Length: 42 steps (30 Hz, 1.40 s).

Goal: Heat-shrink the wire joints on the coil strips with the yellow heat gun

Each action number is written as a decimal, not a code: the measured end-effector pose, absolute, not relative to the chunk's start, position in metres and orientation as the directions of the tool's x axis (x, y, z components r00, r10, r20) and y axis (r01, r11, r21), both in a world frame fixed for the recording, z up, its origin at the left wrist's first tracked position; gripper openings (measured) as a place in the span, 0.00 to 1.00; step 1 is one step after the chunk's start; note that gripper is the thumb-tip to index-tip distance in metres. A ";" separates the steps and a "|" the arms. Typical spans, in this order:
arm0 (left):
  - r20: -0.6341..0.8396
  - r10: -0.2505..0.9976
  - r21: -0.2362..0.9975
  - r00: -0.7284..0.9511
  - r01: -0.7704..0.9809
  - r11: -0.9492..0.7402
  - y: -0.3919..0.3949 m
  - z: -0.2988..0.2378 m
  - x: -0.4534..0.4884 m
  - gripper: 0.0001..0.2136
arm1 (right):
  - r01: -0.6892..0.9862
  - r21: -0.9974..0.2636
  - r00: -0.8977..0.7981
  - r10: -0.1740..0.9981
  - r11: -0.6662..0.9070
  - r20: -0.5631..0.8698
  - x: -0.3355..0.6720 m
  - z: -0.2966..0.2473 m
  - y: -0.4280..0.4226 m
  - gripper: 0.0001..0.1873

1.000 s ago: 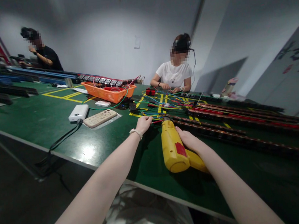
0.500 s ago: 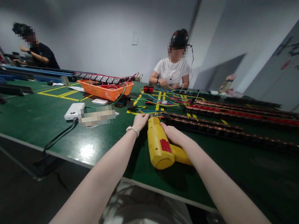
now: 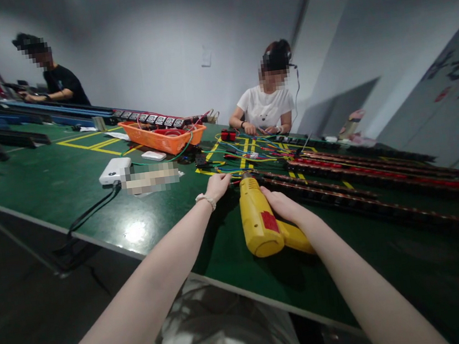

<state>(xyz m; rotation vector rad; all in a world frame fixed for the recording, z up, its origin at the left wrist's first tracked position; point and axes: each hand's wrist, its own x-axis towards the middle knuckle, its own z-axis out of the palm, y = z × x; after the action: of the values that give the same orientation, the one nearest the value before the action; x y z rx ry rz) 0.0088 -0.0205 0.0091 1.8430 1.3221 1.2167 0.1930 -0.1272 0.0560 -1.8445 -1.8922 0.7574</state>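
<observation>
My right hand is wrapped round the handle of a yellow heat gun with a red label, its nozzle pointing away from me at the wires. My left hand, with a beaded bracelet at the wrist, rests on the green table just left of the nozzle, fingers curled on the coloured wires. What the fingers pinch is too small to make out. Long dark strips with red parts run to the right from the nozzle.
An orange basket, a white power bank with a black cable and a white phone lie at the left. A person in a white shirt sits across; another in black works far left. The table edge runs close below the gun.
The view has shifted a little. The heat gun and my right hand moved slightly left half a second ago and are now back to the right. My left hand stays at the wires.
</observation>
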 end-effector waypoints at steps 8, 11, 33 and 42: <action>0.325 0.939 0.845 0.116 0.409 -0.343 -0.025 0.013 0.007 0.19 | 0.802 -0.594 0.010 0.996 -0.063 -0.092 0.207 0.058 -0.136 0.32; 0.322 0.940 0.850 0.112 0.403 -0.340 -0.025 0.013 0.007 0.19 | 0.821 -0.567 0.028 0.997 -0.065 -0.074 0.203 0.058 -0.136 0.31; 0.337 0.938 0.844 0.079 0.416 -0.339 -0.016 0.008 0.006 0.22 | 0.881 -0.445 -0.186 0.982 0.159 -0.018 0.163 0.053 -0.121 0.31; 0.347 0.934 0.843 0.086 0.409 -0.350 -0.018 0.006 0.006 0.21 | 0.847 -0.531 -0.062 0.996 0.018 -0.064 0.183 0.052 -0.123 0.33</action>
<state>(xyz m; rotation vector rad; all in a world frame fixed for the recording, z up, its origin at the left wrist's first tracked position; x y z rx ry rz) 0.0064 -0.0176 0.0060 1.8187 1.3208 1.2347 0.1827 -0.1232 0.0519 -1.8902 -1.9743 0.6346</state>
